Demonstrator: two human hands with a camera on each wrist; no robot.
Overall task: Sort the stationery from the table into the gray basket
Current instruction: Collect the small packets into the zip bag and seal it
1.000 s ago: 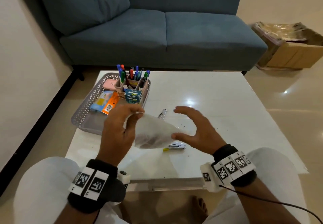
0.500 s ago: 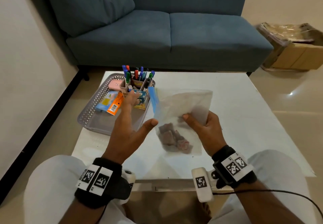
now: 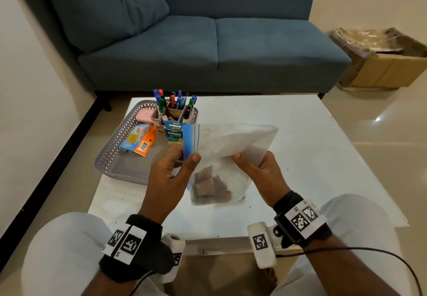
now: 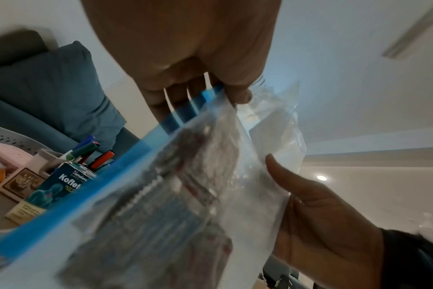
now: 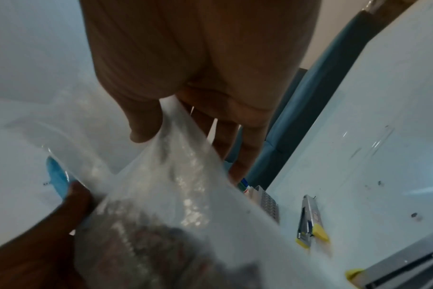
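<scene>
A clear plastic bag [image 3: 221,157] with a blue zip strip hangs mid-frame above the white table [image 3: 312,147], brownish packets bunched in its bottom. The left hand [image 3: 168,180] pinches the blue strip between thumb and fingers; the right hand [image 3: 258,173] pinches the bag's other edge the same way. At upper left of the table sits the gray basket [image 3: 113,157], perforated plastic, holding a pen holder [image 3: 173,113] full of markers, a teal box [image 3: 173,132], a pink case [image 3: 144,115] and flat orange and blue packs [image 3: 138,141]. In the right wrist view a metal stapler [image 5: 308,219] with yellow ends lies on the table behind the bag. A blue sofa [image 3: 208,48] stands beyond.
</scene>
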